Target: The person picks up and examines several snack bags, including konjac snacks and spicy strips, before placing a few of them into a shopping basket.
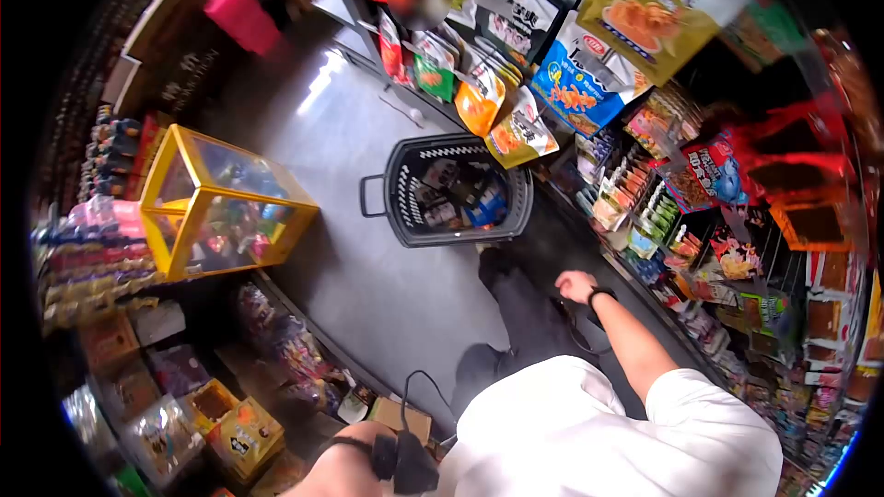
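Observation:
My right hand [576, 286] hangs in the aisle beside my right leg, its fingers loosely curled and nothing visible in them. A black band [600, 294] circles that wrist. The right hand is apart from both the shelf and the basket. In front of my feet, a dark shopping basket [398, 209] stands on the floor with its handle [370, 196] to the left. Several packaged goods [465, 193] lie inside it. Of my left arm [345, 465], only a part with a black strap and a dark device [412, 465] shows at the bottom edge; the left hand is out of view.
Packed snack shelves [663, 212] line the right side, with hanging bags such as a blue snack bag [575, 83] and a gold bag [640, 14] overhanging the aisle. A yellow-framed clear display bin [230, 212] stands left. Boxed goods [244, 437] fill the lower left. Grey floor [331, 294] runs between.

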Motion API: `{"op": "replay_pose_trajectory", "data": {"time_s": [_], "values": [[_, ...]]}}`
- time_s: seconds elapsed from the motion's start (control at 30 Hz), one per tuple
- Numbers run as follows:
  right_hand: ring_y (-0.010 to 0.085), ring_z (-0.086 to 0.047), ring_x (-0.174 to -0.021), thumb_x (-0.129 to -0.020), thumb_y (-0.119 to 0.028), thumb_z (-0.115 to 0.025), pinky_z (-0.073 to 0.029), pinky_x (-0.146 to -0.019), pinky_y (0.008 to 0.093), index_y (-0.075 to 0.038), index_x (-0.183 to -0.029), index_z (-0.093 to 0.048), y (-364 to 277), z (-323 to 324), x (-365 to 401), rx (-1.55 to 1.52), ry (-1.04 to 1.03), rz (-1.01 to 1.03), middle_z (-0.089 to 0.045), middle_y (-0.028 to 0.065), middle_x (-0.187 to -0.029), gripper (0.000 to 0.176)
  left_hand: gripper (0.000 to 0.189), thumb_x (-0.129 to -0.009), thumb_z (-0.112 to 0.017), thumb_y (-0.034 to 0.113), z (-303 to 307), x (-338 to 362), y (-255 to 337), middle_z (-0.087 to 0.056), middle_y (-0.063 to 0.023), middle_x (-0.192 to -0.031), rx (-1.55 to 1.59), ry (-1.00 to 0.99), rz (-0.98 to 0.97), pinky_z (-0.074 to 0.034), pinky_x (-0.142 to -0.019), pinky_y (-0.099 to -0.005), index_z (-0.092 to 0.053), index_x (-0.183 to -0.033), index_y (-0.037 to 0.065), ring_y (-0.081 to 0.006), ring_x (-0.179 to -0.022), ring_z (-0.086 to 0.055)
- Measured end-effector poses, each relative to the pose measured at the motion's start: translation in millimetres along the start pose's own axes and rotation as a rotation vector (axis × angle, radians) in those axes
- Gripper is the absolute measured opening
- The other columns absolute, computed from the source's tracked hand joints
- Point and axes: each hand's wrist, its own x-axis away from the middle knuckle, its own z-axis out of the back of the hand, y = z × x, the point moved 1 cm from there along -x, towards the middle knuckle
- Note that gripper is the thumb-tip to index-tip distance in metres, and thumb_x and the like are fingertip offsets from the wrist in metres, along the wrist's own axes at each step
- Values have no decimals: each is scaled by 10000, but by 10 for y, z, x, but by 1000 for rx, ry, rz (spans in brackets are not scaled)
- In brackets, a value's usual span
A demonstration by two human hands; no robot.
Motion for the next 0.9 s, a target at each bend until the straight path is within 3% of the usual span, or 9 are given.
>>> {"op": "replay_pose_trajectory", "data": {"time_s": [0.03, 0.1, 0.13, 0.17, 0.4, 0.57, 0.7, 0.83, 0.9], "values": [[239, -626, -813, -697, -162, -569, -496, -717, 333, -149, -882, -648, -174, 62, -232, 82, -41, 40, -654, 86, -851, 202, 321, -715, -603, 62, 307, 243, 15, -565, -109, -895, 12, 326, 299, -474, -638, -452, -476, -1007, 25, -210, -705, -535], [232, -633, -753, -698, -141, -544, -497, -670, 335, -135, -849, -647, -544, 212, -644, 33, -33, 203, -654, 80, -791, 183, 196, -678, -643, 80, 923, 558, -393, -526, -74, -788, -457, 556, 552, -475, -538, -361, -529, -833, 42, -192, -668, -505], [228, -633, -713, -695, -128, -542, -497, -637, 331, -130, -841, -645, -698, 210, -857, 53, -16, 242, -653, 71, -757, 179, 167, -670, -639, 21, 1344, 686, -906, -521, -42, -699, -949, 433, 499, -461, -629, -271, -535, -799, -2, -149, -725, -528], [222, -631, -691, -694, -125, -546, -495, -618, 326, -125, -835, -646, -838, 216, -1073, 42, -34, 287, -651, 68, -741, 173, 189, -663, -606, -116, 1553, 877, -1280, -530, -63, -790, -866, 857, 682, -447, -649, -221, -537, -809, -18, -130, -720, -517], [280, -622, -765, -708, -108, -525, -495, -695, 363, -103, -827, -641, -1276, -243, -2681, 213, -163, 280, -652, 103, -794, 166, 179, -714, -573, -47, 2893, 4092, -2397, -592, -29, -777, -901, 910, 1470, -470, -633, -223, -571, -883, 11, -95, -676, -568], [309, -603, -761, -739, -69, -501, -479, -689, 388, -86, -827, -625, -1391, -684, -3887, 34, -113, 189, -629, 130, -762, 153, 235, -659, -582, 14, 3234, 5315, -2769, -647, -36, -833, -880, 863, 1835, -476, -643, -252, -585, -891, 47, -116, -675, -604], [297, -595, -847, -750, -82, -517, -467, -750, 378, -61, -934, -589, -1395, -1022, -4966, 154, 114, 207, -620, 153, -896, 199, 233, -652, -593, 39, 3394, 5946, -3001, -654, -29, -829, -823, 917, 1881, -473, -662, -250, -590, -884, 64, -126, -677, -616], [319, -520, -1065, -708, -233, -636, -413, -908, 366, -15, -1151, -497, -1159, -1405, -6146, 190, 156, 65, -550, 202, -1112, 513, 221, -649, -588, 58, 3495, 6234, -3063, -652, -45, -826, -747, 987, 1947, -487, -658, -289, -599, -869, 76, -161, -657, -629], [318, -473, -1131, -707, -303, -651, -383, -949, 363, -7, -1220, -442, -1081, -1608, -6607, 282, 380, 89, -491, 213, -1204, 628, 225, -650, -585, 52, 3538, 6370, -3096, -651, -37, -825, -694, 1060, 1958, -489, -656, -279, -601, -873, 78, -145, -653, -626]]}}
